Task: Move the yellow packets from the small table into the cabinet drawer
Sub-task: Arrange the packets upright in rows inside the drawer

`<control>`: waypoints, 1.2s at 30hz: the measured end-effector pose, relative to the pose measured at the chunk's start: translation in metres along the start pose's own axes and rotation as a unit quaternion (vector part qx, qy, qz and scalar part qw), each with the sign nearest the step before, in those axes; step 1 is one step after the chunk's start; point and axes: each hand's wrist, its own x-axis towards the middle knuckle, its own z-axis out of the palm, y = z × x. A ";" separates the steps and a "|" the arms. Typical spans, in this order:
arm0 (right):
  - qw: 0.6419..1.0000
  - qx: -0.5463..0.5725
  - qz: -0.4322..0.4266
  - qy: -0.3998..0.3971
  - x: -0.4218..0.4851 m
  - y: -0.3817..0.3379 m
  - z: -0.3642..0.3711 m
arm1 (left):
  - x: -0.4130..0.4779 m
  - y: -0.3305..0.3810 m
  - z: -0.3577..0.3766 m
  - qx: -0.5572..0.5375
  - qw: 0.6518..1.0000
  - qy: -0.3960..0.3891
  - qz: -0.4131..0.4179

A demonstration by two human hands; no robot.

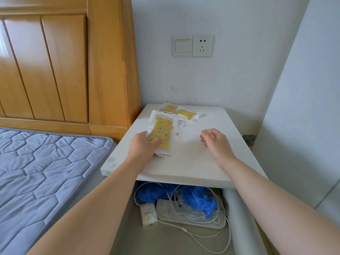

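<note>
My left hand (145, 144) grips a stack of yellow packets (162, 131) in clear wrappers, lifted slightly over the left part of the small white table (202, 162). Two more yellow packets lie flat at the table's far edge, one (170, 108) beside the other (186, 113). My right hand (213, 141) hovers over the middle of the table, fingers loosely curled, holding nothing. Below the tabletop the cabinet drawer (128, 227) is pulled open toward me.
The drawer holds blue plastic bags (200, 198), a white cable (202, 234), a flat white device (184, 214) and a small tissue pack (148, 215). A bed with a blue mattress (46, 172) and wooden headboard (64, 61) borders the left. Walls close in behind and right.
</note>
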 end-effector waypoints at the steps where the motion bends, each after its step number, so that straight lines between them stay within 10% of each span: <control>1: 0.998 -0.058 -0.020 -0.013 0.005 0.002 0.004 | 0.005 -0.005 -0.003 -0.015 0.999 0.035 -0.007; 7: 0.869 -0.448 -0.180 -0.110 0.048 0.006 0.042 | 0.028 -0.012 0.009 -0.042 0.990 0.134 -0.024; 17: 0.814 -0.549 -0.091 -0.168 0.127 0.007 0.073 | 0.053 -0.011 0.028 0.014 0.987 0.160 -0.014; 27: 0.851 -0.489 -0.109 -0.155 0.081 0.011 0.036 | 0.046 -0.007 0.025 -0.066 0.982 0.174 0.005; 36: 0.966 -0.237 -0.100 -0.024 0.015 0.008 -0.007 | 0.009 0.008 0.028 -0.049 0.997 0.052 -0.012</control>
